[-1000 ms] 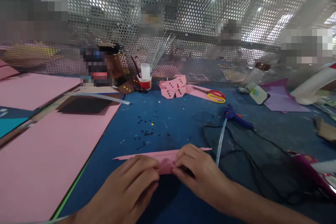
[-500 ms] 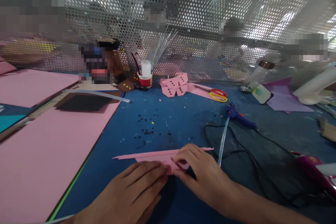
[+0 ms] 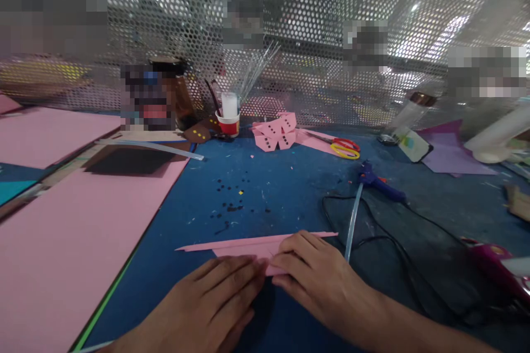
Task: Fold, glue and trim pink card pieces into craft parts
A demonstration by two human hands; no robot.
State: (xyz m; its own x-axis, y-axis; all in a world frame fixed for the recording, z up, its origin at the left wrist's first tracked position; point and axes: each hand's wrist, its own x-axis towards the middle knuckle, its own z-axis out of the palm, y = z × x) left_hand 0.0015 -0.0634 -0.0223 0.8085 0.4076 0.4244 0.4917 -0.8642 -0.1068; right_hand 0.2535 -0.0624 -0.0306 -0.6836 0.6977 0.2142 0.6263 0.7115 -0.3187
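A folded piece of pink paper lies on the blue table before me, with a long narrow strip along its far edge. My left hand rests flat over its near left part, fingers stretched out side by side. On the right, my right hand has curled fingers closed on the paper's near right part, thumb low at the near edge. The fingertips of both hands almost meet, and they cover much of the sheet.
Black scraps lie beyond the paper. A blue glue gun with its cord is at right; red-and-yellow scissors and a pink paper butterfly shape stand farther back. Large pink sheets cover the left. A perforated metal screen rises behind.
The fingers of my right hand have pressed down and slid slightly left along the paper, closing the gap above the thumb. My left hand stays nearly still.
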